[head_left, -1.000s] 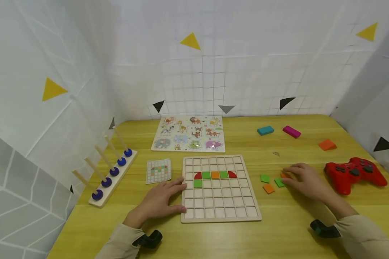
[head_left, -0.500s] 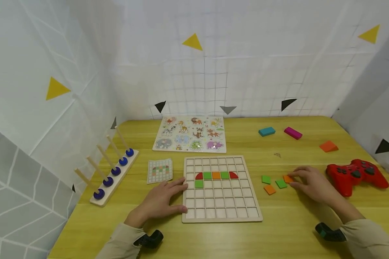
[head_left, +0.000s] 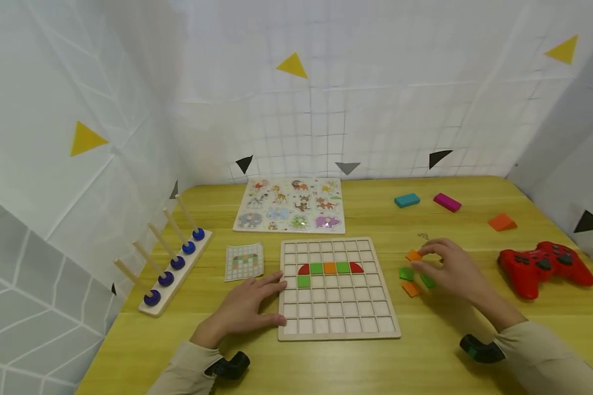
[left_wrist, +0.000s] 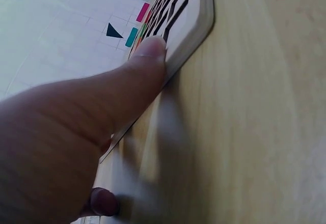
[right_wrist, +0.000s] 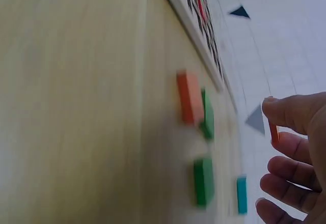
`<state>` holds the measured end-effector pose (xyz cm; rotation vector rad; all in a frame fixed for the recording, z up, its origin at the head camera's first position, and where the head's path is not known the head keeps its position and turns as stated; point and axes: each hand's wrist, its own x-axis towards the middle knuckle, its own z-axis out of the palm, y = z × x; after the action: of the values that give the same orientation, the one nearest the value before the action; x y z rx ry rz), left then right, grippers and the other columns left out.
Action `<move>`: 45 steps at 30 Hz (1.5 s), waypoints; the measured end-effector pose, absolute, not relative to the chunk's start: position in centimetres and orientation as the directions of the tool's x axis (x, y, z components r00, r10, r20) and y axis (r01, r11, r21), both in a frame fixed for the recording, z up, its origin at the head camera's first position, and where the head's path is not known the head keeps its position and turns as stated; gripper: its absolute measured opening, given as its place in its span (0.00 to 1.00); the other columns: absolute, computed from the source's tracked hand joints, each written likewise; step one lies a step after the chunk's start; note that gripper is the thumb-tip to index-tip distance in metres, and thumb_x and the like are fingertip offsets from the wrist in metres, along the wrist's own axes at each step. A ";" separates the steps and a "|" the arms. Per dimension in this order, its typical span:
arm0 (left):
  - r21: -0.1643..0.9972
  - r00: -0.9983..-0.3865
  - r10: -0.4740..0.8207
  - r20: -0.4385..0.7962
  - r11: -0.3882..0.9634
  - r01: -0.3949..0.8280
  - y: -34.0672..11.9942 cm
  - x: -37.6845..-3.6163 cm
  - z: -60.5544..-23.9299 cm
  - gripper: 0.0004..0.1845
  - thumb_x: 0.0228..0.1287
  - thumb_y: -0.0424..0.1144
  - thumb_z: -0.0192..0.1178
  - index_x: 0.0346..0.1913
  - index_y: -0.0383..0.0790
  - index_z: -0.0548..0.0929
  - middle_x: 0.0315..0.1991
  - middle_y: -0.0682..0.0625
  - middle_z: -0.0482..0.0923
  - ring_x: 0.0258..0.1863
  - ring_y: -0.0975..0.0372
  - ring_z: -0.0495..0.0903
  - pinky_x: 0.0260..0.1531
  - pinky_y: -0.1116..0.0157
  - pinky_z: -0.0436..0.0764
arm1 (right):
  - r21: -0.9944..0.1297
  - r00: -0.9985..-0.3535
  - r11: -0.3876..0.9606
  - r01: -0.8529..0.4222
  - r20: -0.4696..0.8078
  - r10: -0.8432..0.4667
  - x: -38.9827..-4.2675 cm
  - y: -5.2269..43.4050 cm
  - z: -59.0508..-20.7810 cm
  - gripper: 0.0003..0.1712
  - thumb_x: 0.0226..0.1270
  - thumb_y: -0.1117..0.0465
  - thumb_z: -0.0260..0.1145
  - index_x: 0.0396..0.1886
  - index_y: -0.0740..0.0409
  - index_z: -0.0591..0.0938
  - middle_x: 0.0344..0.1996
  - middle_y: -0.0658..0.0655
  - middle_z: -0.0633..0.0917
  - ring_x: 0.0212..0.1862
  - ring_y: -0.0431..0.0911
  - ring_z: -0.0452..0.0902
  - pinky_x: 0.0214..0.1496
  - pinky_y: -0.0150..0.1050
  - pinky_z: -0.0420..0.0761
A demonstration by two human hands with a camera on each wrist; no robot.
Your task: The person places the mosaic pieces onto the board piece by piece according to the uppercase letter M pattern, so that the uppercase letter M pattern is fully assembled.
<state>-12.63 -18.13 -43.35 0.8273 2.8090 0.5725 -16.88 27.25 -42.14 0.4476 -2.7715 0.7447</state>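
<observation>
Between thumb and finger my right hand (head_left: 452, 271) pinches a small orange square tile (head_left: 413, 255), raised above the table in the right wrist view. Below it lie two green tiles (head_left: 406, 274) and another orange tile (head_left: 411, 289). My left hand (head_left: 247, 307) rests at the left edge of a wooden grid board (head_left: 338, 326), its thumb (left_wrist: 147, 51) on the rim in the left wrist view. In the board's cells sit a row of red, green and orange pieces, with one green tile (head_left: 303, 281) beneath the row's left end.
A pattern card (head_left: 244, 262) lies left of the board. Behind stands an animal puzzle (head_left: 289, 206); a peg stand (head_left: 178, 274) with blue beads is at left. On the right are a red game controller (head_left: 546, 269), blue (head_left: 407, 200) and magenta (head_left: 447, 202) blocks and an orange wedge (head_left: 502, 222).
My right hand has picked the orange tile off the table and moved it left, over the other loose tiles. The left hand stays at the board's edge.
</observation>
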 end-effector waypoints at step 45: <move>0.400 -0.842 0.537 -0.049 0.783 0.476 -18.2 -12.8 -43.6 0.39 0.60 0.67 0.60 0.71 0.54 0.70 0.77 0.55 0.60 0.67 0.50 0.69 0.64 0.48 0.70 | -0.338 -0.704 0.619 -0.709 0.294 -0.646 -15.3 8.0 -43.4 0.11 0.56 0.50 0.76 0.33 0.49 0.88 0.35 0.47 0.82 0.41 0.41 0.75 0.46 0.39 0.77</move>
<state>-12.81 -18.16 -43.59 0.8048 2.8136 0.5663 -15.32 7.97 -43.41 1.1352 -2.6951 0.6571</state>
